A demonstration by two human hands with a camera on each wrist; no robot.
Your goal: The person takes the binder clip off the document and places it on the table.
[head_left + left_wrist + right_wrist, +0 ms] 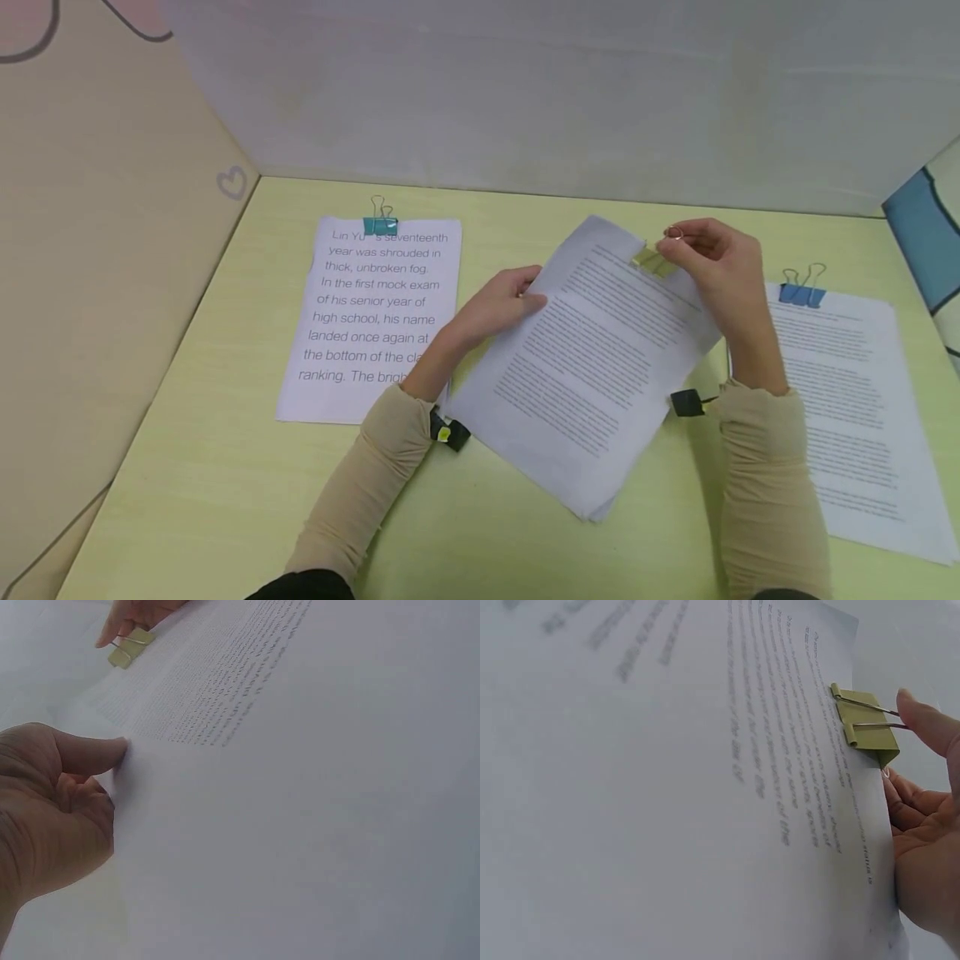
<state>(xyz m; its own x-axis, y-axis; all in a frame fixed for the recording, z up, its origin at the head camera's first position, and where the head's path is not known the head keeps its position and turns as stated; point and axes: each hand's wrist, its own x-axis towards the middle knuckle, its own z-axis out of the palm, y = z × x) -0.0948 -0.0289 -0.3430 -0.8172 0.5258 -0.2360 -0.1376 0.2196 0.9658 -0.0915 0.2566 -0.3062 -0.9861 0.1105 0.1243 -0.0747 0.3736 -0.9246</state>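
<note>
Apart, left hand gripping tilted papers, right hand curled, pinching yellow clip by its handle.

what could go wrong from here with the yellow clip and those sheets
The right hand pinches a wire handle of the yellow clip; squeezing might loosen the held sheets. The left hand pinches just one edge, so they could slide askew. The left wrist overlaps the teal-clipped pages in the head view and may nudge them.

Wrist views close, yellow clip shared
</note>
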